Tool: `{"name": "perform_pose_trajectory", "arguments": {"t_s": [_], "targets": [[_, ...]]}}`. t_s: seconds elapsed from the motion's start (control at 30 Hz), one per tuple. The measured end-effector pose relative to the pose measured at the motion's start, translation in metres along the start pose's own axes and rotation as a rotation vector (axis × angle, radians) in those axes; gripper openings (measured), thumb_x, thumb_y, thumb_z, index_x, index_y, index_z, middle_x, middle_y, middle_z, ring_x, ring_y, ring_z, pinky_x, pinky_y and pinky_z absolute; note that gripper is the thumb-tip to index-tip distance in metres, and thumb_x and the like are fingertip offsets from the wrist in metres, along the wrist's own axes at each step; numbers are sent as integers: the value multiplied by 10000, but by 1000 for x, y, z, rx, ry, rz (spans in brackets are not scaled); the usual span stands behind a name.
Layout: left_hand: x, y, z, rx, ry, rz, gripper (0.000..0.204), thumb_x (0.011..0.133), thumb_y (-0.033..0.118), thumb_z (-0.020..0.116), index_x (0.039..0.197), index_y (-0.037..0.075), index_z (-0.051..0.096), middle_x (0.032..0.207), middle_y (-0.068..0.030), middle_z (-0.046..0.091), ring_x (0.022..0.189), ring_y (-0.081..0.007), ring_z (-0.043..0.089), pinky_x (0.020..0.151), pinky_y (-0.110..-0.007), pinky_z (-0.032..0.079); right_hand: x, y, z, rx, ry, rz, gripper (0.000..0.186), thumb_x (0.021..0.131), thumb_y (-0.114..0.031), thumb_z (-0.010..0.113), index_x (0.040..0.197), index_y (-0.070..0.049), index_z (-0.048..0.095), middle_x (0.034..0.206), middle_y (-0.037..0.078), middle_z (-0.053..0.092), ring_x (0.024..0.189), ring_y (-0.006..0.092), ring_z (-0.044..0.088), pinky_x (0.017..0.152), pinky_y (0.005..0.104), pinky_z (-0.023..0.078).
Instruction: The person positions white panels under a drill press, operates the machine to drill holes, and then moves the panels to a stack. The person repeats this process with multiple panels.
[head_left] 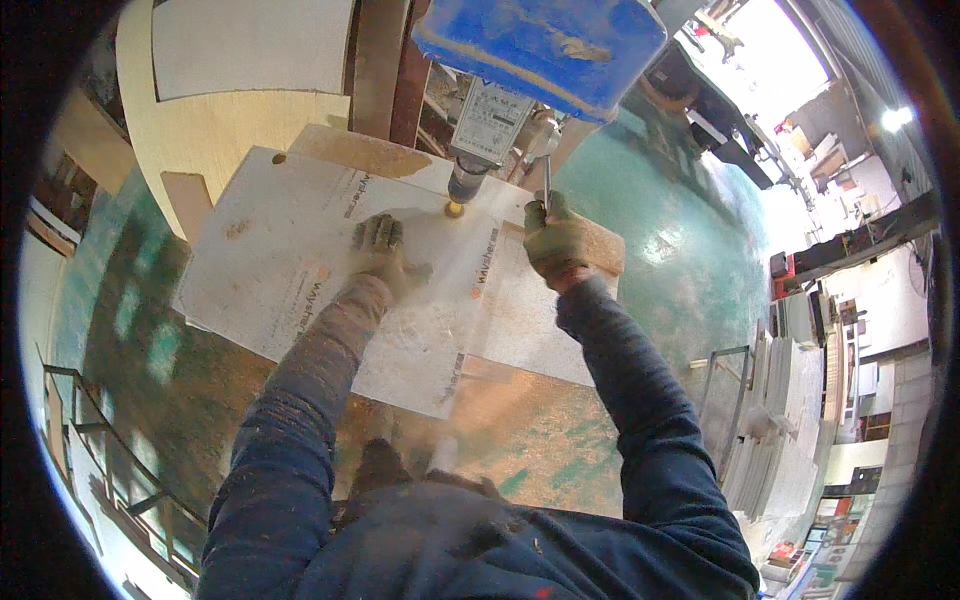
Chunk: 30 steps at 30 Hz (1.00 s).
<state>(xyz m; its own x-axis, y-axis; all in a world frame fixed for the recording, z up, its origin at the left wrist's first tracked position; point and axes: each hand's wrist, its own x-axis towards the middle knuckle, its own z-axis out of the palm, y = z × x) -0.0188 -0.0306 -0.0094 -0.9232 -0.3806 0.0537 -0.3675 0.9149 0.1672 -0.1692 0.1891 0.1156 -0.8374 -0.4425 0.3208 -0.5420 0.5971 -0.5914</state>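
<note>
My left hand [388,255], in a dirty glove, lies open on a white printed sheet panel [250,260], just left of a drill press's bit [455,206]. The bit, yellowish at its lower end, meets or hovers just over the panel; I cannot tell which. My gloved right hand [550,235] is closed round an upright metal lever [546,165] at the machine's right. The machine has a grey housing [490,120] under a dusty blue top [535,50]. A pale board [585,340] shows beneath the panel's right part, and a hazy patch near my left hand blurs it slightly.
Large cream boards [220,140] lean behind the panel at the left. Stacked sheets [775,420] stand at the right beside a metal frame. Another metal rack [90,425] is at the lower left, and the green floor [690,270] surrounds the work table.
</note>
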Motion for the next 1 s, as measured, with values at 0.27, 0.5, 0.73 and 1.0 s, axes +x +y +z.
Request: {"name": "perform_pose_trajectory", "arguments": {"t_s": [0.27, 0.5, 0.73, 1.0], "targets": [[-3, 4, -15, 47, -36, 8, 1004, 830, 635, 630, 1537, -22, 353, 1609, -229, 330, 1508, -396, 254, 1259, -496, 144, 17, -32, -88, 371, 259, -201, 288, 974, -220, 585, 1213, -64, 622, 1114, 151, 677, 1018, 304, 656, 811, 376, 539], [0, -4, -10, -8, 6, 29, 978, 842, 632, 610, 1530, -21, 371, 1608, -215, 343, 1525, -352, 234, 1268, -479, 104, -119, -25, 98, -326, -338, -173, 640, 969, -507, 552, 1453, -91, 498, 1478, 206, 496, 1417, 419, 396, 1136, 628, 303], [-114, -85, -31, -179, 312, 225, 520, 829, 280, 772, 1292, 82, 641, 1351, -240, 587, 1220, -413, 572, 1008, -527, 477, -145, 1, 124, -285, -193, -126, 742, 933, -533, 569, 1503, -75, 443, 1569, 246, 392, 1499, 474, 254, 1200, 622, 189], [-262, -177, 44, -2292, -7, -834, 539, 962, 385, 660, 1353, 26, 564, 1230, -147, 659, 1026, -291, 647, 896, -404, 564, -145, -6, 120, -254, -245, -82, 749, 907, -442, 642, 1513, -59, 426, 1601, 266, 326, 1518, 469, 210, 1237, 578, 117]]}}
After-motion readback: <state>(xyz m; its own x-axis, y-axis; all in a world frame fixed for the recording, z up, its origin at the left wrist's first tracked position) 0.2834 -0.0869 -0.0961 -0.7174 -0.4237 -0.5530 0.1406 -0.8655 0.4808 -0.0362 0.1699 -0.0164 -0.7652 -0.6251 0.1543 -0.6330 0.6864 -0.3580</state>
